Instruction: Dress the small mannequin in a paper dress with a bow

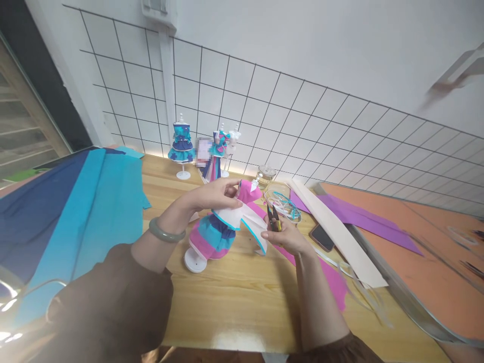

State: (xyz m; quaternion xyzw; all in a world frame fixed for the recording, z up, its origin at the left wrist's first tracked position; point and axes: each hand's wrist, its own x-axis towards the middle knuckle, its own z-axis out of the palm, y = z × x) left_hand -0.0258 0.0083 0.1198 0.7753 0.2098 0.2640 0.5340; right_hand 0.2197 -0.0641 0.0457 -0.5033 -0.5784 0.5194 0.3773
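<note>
Tilted over the table is a small dress form [195, 262] in a pink, turquoise and navy tiered dress [212, 236]. My left hand [215, 194] is closed at its waist, thumb pressing on a white strip with turquoise edging [252, 222]. The strip wraps the waist above the skirt, its free part spread to the right. In my right hand [289, 238] are thread snips [274, 218] with dark blades pointing up and yellow on the handle. The fingers of that hand also touch the strip's right end.
Dressed mini forms [182, 143] stand at the back by the wire grid. Blue fabric [102, 196] covers the left side. To the right lie looped cords [283, 204], a phone [322, 237], a cream strip [340, 234], purple material [363, 219] and pink fabric [333, 280]. A glass jar [266, 174] sits behind.
</note>
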